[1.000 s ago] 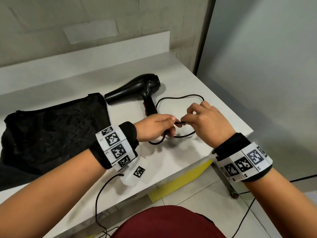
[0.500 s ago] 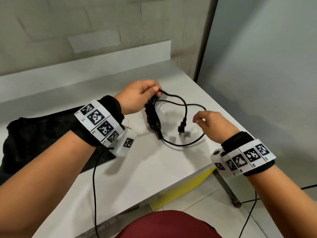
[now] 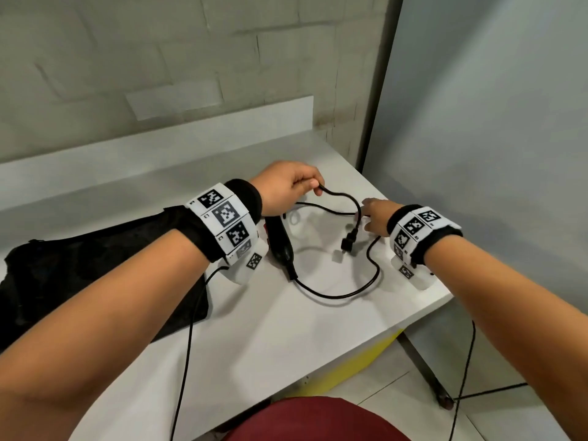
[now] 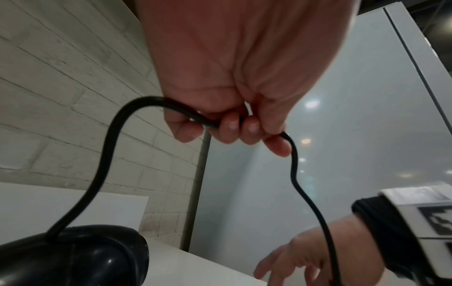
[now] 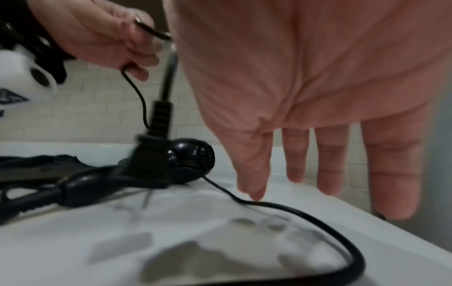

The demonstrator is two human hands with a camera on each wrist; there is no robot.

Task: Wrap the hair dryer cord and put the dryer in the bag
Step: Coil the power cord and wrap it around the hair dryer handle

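The black hair dryer [image 3: 281, 245] lies on the white table [image 3: 286, 338], its body hidden under my left wrist. My left hand [image 3: 313, 189] pinches the black cord [image 3: 342, 196] above the dryer and holds it up, and the plug [image 3: 348, 241] dangles from it just over the table. In the left wrist view the fingers [image 4: 229, 129] curl round the cord [image 4: 107, 147]. My right hand [image 3: 367, 214] hovers at the right with straight fingers [image 5: 327, 160], close above the cord's loop [image 5: 300, 212] on the table, holding nothing. The black bag [image 3: 95, 265] lies flat at the left.
The table ends close at the right edge [image 3: 439, 307], beside a grey partition [image 3: 493, 154]. A brick wall [image 3: 159, 58] and a white ledge stand behind. Thin black sensor cables [image 3: 186, 345] hang from my wrists over the front edge.
My left hand has carried the cord from the table's front up over the dryer, so the plug now dangles. My right hand has let go of the cord and opened beside the loop.
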